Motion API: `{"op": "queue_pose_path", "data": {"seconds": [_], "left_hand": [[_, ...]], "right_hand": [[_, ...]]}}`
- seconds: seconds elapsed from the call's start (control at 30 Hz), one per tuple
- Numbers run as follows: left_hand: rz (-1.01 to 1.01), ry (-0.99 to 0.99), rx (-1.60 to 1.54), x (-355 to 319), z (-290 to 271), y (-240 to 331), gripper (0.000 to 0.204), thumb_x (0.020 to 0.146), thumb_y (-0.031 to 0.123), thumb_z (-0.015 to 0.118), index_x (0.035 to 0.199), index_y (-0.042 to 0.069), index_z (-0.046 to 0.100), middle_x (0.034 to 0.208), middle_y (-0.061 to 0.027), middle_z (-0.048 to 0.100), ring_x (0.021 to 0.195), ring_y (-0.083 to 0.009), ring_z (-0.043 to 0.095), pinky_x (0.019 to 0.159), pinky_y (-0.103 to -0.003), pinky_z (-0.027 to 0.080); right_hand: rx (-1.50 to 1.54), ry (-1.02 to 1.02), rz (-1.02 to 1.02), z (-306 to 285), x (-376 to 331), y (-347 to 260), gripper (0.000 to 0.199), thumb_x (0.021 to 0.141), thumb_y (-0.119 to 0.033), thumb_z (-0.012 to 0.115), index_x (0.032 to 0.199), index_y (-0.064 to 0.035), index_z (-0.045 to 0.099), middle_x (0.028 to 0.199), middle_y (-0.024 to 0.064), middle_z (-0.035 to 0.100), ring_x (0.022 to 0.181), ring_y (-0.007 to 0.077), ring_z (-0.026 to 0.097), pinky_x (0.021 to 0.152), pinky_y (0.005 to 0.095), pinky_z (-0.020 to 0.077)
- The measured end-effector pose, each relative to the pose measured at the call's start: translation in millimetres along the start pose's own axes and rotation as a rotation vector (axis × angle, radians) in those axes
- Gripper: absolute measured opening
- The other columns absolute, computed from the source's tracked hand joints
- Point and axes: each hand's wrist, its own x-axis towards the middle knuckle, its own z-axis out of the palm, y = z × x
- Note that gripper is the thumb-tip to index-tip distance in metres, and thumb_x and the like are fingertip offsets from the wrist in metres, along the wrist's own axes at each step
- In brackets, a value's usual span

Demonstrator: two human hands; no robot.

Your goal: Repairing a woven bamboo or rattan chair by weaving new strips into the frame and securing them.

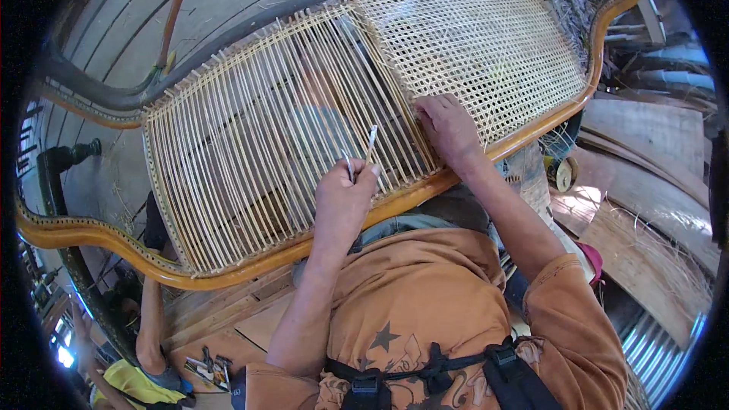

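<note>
A long wooden furniture frame (414, 196) with curved ends lies across my lap, strung with pale cane. Its right part is a finished-looking open cane weave (486, 45); across the left part run parallel cane strands (250, 121) with gaps between them. My left hand (348, 190) is closed over the strands near the front rail, holding a slim stick with a whitish tip (373, 137) and a thin metal tool (348, 163). At the weave's left edge, my right hand (449, 127) pinches down with bent fingertips; what lies between them is hidden.
Another person's arm (152, 326) and a yellow garment (125, 383) are at the lower left, beside several hand tools (209, 368) on boards. Plywood sheets (645, 137) lie to the right, near a round tin (563, 175). Dark curved frame rails (99, 83) stand behind.
</note>
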Motion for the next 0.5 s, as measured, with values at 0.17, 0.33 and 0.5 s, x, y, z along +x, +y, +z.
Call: {"op": "queue_pose_path", "data": {"seconds": [0.17,0.33,0.5], "left_hand": [[0.034,-0.038,0.002,1.0,-0.4,0.8,0.02,0.089,0.021,0.059,0.089,0.002,0.056,0.063,-0.0008,0.053,0.048,-0.0059,0.046,0.043,-0.021,0.036],[0.053,-0.048,-0.003,0.7,-1.4,2.8,0.02,0.089,0.021,0.058,0.088,0.002,0.056,0.063,-0.0005,0.053,0.049,-0.0057,0.046,0.043,-0.02,0.037],[0.014,-0.071,-0.078,0.6,-3.6,1.6,0.02,0.089,0.022,0.058,0.085,0.003,0.055,0.063,-0.0005,0.052,0.048,-0.0058,0.046,0.043,-0.021,0.036]], "right_hand": [[-0.099,0.047,-0.005,10.4,-5.7,1.9,0.018,0.076,-0.007,0.06,0.094,-0.0066,0.057,0.086,0.0106,0.06,0.083,0.0291,0.055,0.075,0.0386,0.047],[-0.085,0.05,-0.027,6.3,-6.0,0.0,0.019,0.075,-0.004,0.06,0.094,-0.0061,0.057,0.087,0.0112,0.059,0.083,0.0296,0.055,0.074,0.0386,0.0476],[-0.035,0.038,-0.002,5.0,-7.3,1.7,0.019,0.073,-0.002,0.059,0.091,-0.0054,0.058,0.087,0.0115,0.059,0.082,0.0304,0.055,0.074,0.0386,0.0481]]}}
